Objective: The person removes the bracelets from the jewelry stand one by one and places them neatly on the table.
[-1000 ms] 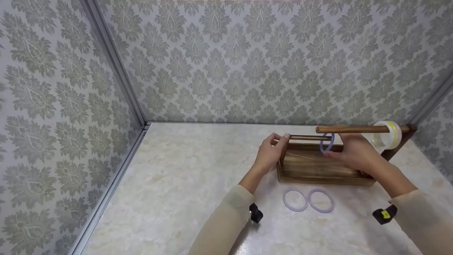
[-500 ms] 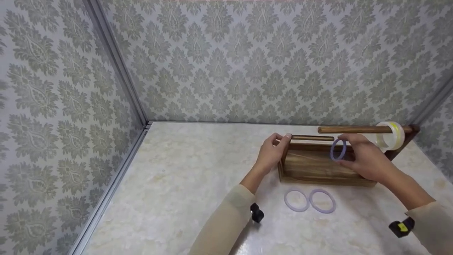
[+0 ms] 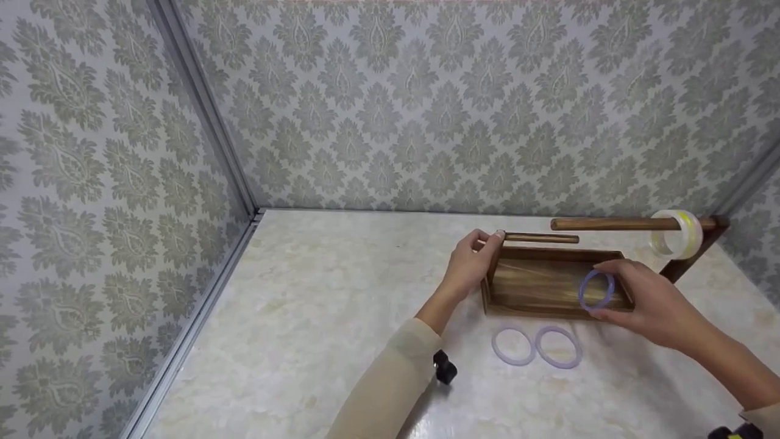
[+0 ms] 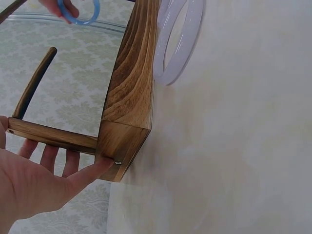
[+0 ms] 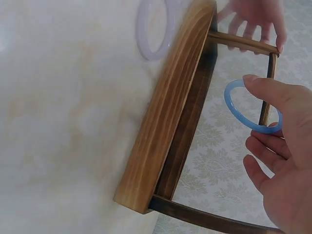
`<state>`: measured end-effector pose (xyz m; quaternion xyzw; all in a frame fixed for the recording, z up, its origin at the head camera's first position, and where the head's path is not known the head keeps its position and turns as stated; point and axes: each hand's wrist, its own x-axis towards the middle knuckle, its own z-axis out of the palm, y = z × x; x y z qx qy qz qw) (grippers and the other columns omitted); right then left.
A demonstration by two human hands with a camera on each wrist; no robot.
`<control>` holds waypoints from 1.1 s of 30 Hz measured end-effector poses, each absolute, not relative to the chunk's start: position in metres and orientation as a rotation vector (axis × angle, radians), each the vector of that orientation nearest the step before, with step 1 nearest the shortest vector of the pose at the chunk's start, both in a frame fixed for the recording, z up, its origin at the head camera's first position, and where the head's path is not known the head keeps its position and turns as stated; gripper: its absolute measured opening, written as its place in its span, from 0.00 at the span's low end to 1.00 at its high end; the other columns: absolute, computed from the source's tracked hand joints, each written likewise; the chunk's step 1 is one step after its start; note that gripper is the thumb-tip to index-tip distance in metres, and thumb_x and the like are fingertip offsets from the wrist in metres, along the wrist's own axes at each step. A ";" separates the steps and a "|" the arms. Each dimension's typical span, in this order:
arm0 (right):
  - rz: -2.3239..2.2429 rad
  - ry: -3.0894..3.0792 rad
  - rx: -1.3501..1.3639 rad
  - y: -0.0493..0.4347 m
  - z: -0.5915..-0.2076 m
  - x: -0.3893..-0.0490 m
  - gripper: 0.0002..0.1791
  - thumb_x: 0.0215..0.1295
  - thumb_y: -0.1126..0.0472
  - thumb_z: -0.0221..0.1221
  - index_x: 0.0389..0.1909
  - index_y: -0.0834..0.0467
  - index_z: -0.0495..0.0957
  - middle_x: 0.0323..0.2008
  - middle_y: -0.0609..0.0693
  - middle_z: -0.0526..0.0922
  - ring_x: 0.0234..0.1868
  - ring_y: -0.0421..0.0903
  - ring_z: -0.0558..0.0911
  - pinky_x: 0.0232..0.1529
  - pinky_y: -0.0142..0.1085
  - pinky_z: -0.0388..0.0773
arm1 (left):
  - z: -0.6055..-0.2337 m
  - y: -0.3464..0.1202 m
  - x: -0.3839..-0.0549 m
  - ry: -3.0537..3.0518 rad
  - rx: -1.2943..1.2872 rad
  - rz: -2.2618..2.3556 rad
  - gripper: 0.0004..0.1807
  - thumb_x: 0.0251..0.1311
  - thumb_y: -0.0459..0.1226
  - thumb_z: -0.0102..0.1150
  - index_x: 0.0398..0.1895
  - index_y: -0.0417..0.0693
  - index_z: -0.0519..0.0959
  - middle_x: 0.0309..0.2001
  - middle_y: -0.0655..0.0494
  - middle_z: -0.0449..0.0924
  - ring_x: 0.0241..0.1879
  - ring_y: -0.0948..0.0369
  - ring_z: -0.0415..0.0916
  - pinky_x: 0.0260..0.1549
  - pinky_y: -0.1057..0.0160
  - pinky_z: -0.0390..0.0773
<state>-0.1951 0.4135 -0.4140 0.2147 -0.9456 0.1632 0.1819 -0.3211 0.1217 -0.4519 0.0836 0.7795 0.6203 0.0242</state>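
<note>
The left hand grips the brown wooden stand by its left upright while the right hand pinches a translucent blue ring.

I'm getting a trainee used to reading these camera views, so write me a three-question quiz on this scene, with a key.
1. Multiple choice: how many pale purple rings lie on the table in the head view?
A) one
B) two
C) four

2. True or false: the right hand holds the bluish ring.

3. Short answer: what does the left hand grip?

Key:
1. B, two, side by side.
2. True, between thumb and fingers.
3. The wooden stand, at its end with the shorter rod.
</note>
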 end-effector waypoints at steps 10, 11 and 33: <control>0.631 -2.728 0.584 0.423 -0.436 -0.173 0.39 0.52 0.51 0.83 0.64 0.56 0.78 0.54 0.47 0.84 0.51 0.40 0.81 0.50 0.22 0.73 | -0.453 0.120 -0.322 2.422 0.270 1.925 0.20 0.73 0.64 0.55 0.37 0.61 0.79 0.34 0.62 0.79 0.34 0.64 0.75 0.33 0.63 0.75; 0.635 -2.732 0.579 0.425 -0.438 -0.172 0.39 0.52 0.51 0.83 0.64 0.56 0.78 0.55 0.48 0.85 0.52 0.41 0.82 0.50 0.21 0.72 | -0.453 0.120 -0.322 2.421 0.275 1.928 0.20 0.73 0.64 0.56 0.36 0.61 0.79 0.34 0.62 0.79 0.34 0.64 0.75 0.34 0.63 0.75; 0.846 -2.854 0.400 0.441 -0.480 -0.161 0.36 0.57 0.46 0.79 0.63 0.55 0.78 0.56 0.49 0.85 0.53 0.44 0.81 0.46 0.37 0.82 | -0.452 0.121 -0.321 2.411 0.244 1.933 0.20 0.73 0.64 0.56 0.36 0.61 0.78 0.36 0.62 0.79 0.35 0.63 0.75 0.34 0.62 0.75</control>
